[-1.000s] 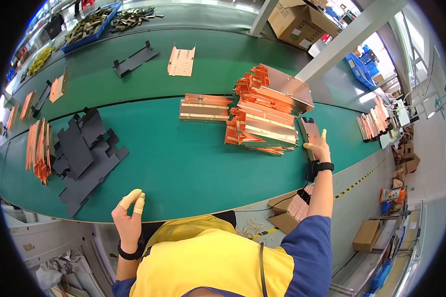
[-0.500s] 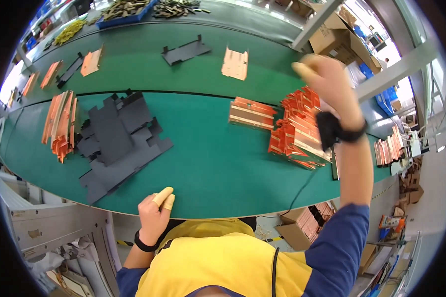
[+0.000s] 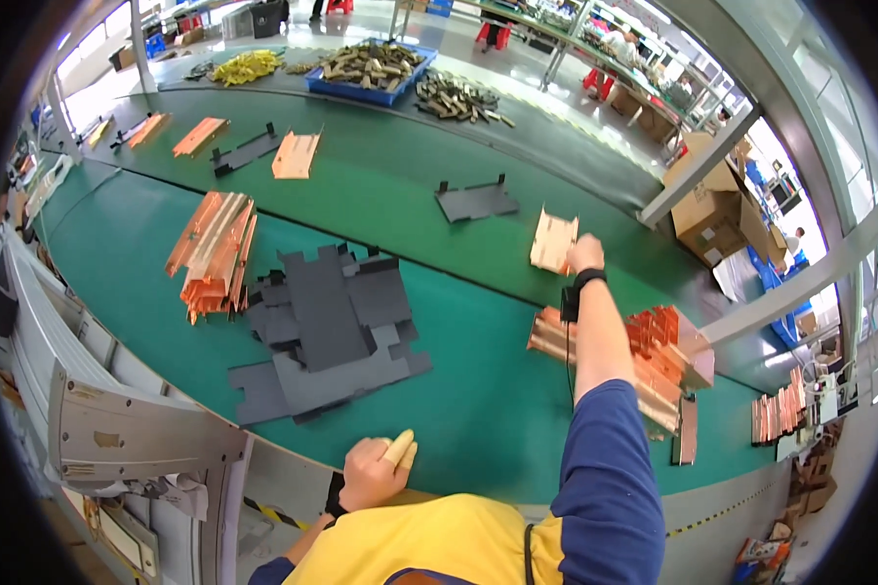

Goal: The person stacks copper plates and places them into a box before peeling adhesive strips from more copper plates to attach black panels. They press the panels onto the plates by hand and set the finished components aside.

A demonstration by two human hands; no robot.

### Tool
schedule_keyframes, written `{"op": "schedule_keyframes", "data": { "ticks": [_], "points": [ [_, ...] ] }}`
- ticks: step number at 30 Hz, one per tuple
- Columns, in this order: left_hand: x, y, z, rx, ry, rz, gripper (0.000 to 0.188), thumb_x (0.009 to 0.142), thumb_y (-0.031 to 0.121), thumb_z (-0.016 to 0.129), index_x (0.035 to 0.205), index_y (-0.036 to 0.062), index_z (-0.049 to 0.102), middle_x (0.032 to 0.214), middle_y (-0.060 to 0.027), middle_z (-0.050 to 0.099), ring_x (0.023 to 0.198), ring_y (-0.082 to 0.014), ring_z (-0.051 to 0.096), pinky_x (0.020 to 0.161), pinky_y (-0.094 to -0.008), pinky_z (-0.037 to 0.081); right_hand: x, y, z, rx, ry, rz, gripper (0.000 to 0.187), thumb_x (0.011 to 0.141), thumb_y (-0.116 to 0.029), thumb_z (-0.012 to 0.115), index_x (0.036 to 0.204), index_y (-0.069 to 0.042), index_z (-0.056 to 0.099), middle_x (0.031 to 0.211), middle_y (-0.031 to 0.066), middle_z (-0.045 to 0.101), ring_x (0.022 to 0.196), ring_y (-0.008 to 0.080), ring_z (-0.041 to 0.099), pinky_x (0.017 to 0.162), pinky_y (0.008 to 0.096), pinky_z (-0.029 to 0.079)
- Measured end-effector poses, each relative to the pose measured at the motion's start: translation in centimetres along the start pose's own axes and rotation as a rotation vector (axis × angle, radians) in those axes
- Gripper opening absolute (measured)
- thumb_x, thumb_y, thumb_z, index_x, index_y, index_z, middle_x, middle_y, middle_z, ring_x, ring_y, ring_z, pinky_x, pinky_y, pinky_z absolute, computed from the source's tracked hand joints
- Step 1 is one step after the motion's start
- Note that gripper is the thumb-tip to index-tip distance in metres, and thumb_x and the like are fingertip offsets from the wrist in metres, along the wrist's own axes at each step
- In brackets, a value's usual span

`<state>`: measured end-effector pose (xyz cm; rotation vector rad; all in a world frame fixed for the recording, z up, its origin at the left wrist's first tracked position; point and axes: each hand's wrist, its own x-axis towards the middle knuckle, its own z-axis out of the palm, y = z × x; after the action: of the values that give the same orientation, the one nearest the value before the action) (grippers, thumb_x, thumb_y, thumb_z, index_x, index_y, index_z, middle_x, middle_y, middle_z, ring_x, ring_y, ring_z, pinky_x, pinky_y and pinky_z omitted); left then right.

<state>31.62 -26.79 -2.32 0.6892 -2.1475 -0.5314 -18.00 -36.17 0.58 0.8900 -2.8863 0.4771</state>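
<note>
My right hand [image 3: 585, 253] reaches out over the green belt, its fingers curled at the right edge of a copper-coloured bent metal plate [image 3: 550, 240]; its fingertips are partly hidden. My left hand [image 3: 375, 473] rests at the near edge of the green table, loosely closed, with yellow finger covers and nothing visible in it. In front of it lies a pile of flat dark grey plates [image 3: 334, 336]. A stack of copper-coloured bent plates [image 3: 213, 249] stands to the left of that pile. Beneath and beside my right forearm lie more stacked copper-coloured plates [image 3: 658, 356], partly covered by the arm.
On the belt lie dark bent plates [image 3: 478, 201] and single copper-coloured plates [image 3: 296, 156]. Farther back are a blue tray of small metal parts [image 3: 366, 78], loose parts [image 3: 458, 100] and a yellow heap [image 3: 247, 68]. A grey post [image 3: 698, 168] and a cardboard box [image 3: 709, 210] stand at right.
My right hand has come down from above the right-hand stacks to the copper-coloured plate on the belt. The view has turned; my left hand stays by the table edge.
</note>
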Motion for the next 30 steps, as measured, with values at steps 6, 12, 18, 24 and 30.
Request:
{"op": "schedule_keyframes", "data": {
  "ticks": [6, 12, 18, 24, 30],
  "points": [
    [0.7, -0.7, 0.3, -0.051, 0.032, 0.067, 0.021, 0.069, 0.005, 0.072, 0.09, 0.004, 0.068, 0.063, -0.0057, 0.053, 0.052, -0.0239, 0.05, 0.048, -0.0346, 0.041, -6.5, -4.0, -11.0, -0.103, -0.05, -0.595, 0.016, 0.074, -0.02, 0.059, 0.079, -0.007, 0.067, 0.079, 0.0167, 0.064, 0.075, 0.0361, 0.062, 0.065, 0.0432, 0.049],
    [1.2, 2.8, -1.4, -0.12, 0.078, 0.492, 0.021, 0.07, 0.003, 0.067, 0.091, 0.0038, 0.068, 0.083, -0.0059, 0.06, 0.073, -0.0231, 0.057, 0.065, -0.0353, 0.046, -24.4, -4.2, -11.6, -0.065, -0.346, -1.119, 0.013, 0.073, -0.017, 0.061, 0.084, -0.011, 0.065, 0.073, 0.0082, 0.06, 0.069, 0.0282, 0.061, 0.059, 0.0374, 0.048],
    [-1.5, 4.8, 1.9, 0.016, -0.186, 0.464, 0.024, 0.068, 0.005, 0.064, 0.091, 0.0006, 0.068, 0.093, -0.0077, 0.059, 0.084, -0.0225, 0.055, 0.076, -0.0365, 0.044, -31.0, -1.1, -8.9, 0.102, -0.341, -0.995, 0.015, 0.079, -0.013, 0.063, 0.093, -0.009, 0.066, 0.079, 0.0083, 0.064, 0.073, 0.0246, 0.062, 0.063, 0.0335, 0.05],
    [-3.0, 3.8, 3.1, -0.05, -0.117, 0.455, 0.027, 0.066, 0.007, 0.063, 0.091, -0.0014, 0.067, 0.091, -0.0077, 0.058, 0.082, -0.0222, 0.054, 0.072, -0.0359, 0.046, -35.6, 3.4, -8.6, 0.36, -0.293, -0.396, 0.014, 0.084, -0.01, 0.064, 0.097, -0.006, 0.066, 0.085, 0.0079, 0.066, 0.074, 0.0161, 0.064, 0.062, 0.0281, 0.05],
    [-3.6, 3.6, 3.0, -0.029, -0.103, 0.497, 0.035, 0.064, 0.01, 0.057, 0.095, -0.003, 0.065, 0.092, -0.0093, 0.058, 0.088, -0.0226, 0.053, 0.076, -0.0356, 0.046, -36.7, 2.9, -7.9, 1.025, -0.553, 0.261, 0.009, 0.082, -0.007, 0.067, 0.089, -0.001, 0.065, 0.077, 0.0018, 0.064, 0.067, 0.0064, 0.058, 0.055, 0.0209, 0.046]
  ]
}}
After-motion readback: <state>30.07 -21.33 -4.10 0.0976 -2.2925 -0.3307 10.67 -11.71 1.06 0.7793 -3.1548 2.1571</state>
